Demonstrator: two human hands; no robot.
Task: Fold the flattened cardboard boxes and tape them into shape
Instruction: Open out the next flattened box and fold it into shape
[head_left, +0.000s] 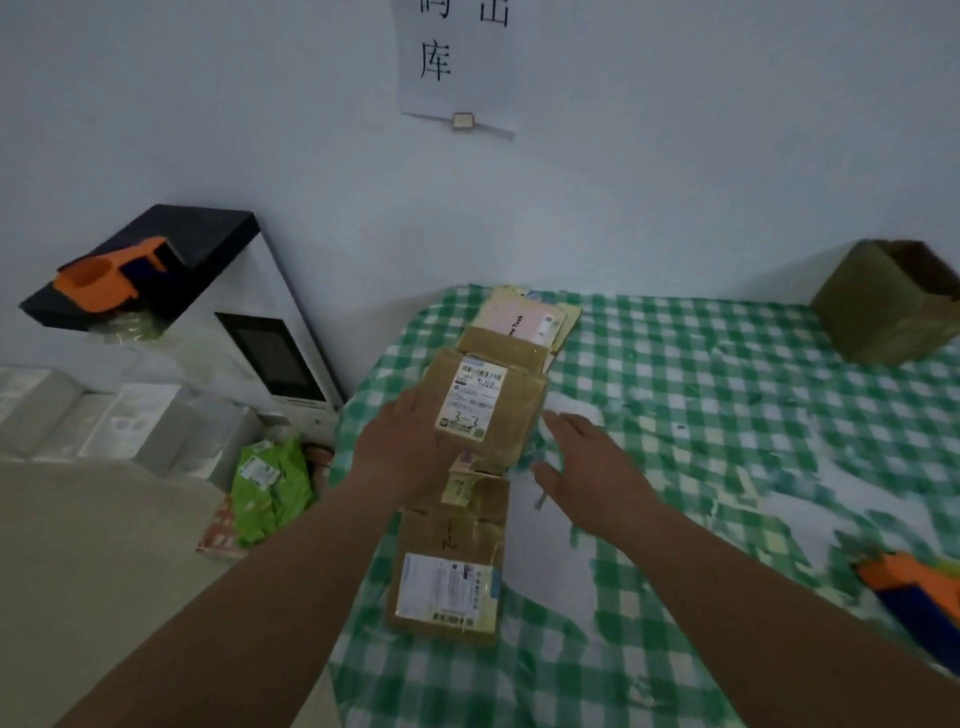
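Observation:
A row of flattened cardboard boxes lies along the left side of the green checked tablecloth (727, 395). My left hand (402, 447) holds the left edge of a flattened box with a white shipping label (488, 405), raised a little above the pile. My right hand (587, 457) hovers just right of that box, fingers spread and relaxed, holding nothing. Nearer to me lies another flattened box with a label (447, 566). Behind the held one lie more flat boxes (524, 325). A folded box (888, 301) stands at the far right.
An orange and blue tape dispenser (914, 584) lies at the table's right edge. A second orange dispenser (104, 275) sits on a dark shelf at left, above a white appliance (275, 358). Green packets (270, 483) lie on the floor beside the table. A paper sign (452, 57) hangs on the wall.

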